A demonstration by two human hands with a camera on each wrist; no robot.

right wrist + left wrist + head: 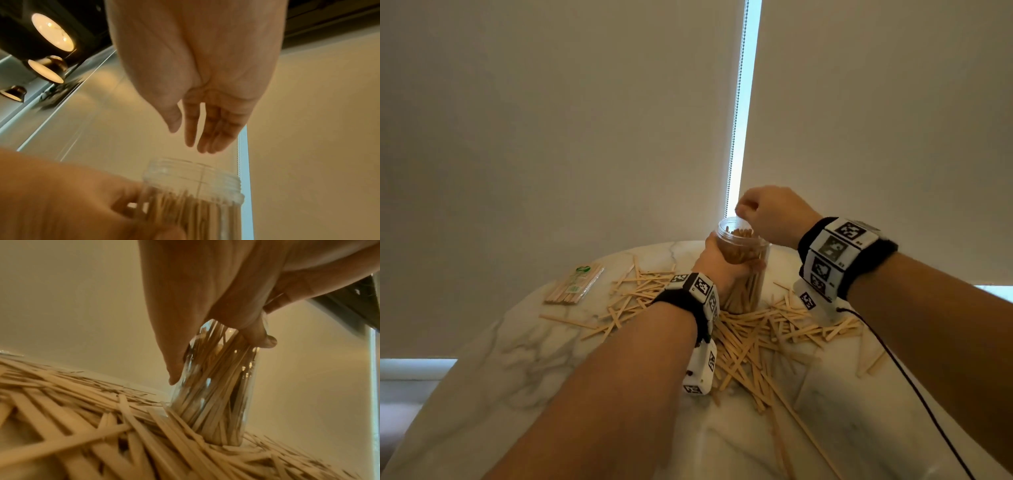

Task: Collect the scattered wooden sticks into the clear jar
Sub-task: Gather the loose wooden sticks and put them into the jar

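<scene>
Steadying the clear jar [743, 260] with my left hand [717, 265] wrapped round it, right hand [205, 126] loose-fingered and empty above, I'd pinch these light, stiff wooden sticks [753, 329] mid-length in small bundles.

This looks like a room in a home, a dining corner perhaps. A round marble-patterned counter [524, 346] stands close against a window covered by cream roller blinds [551, 120], a beaded pull chain [736, 102] hanging in the bright gap between them. Overhead, warm pendant lamps [51, 32] with dark shades hang in a cluster. A cellophane packet of sticks [575, 284] lies on the marble.
</scene>
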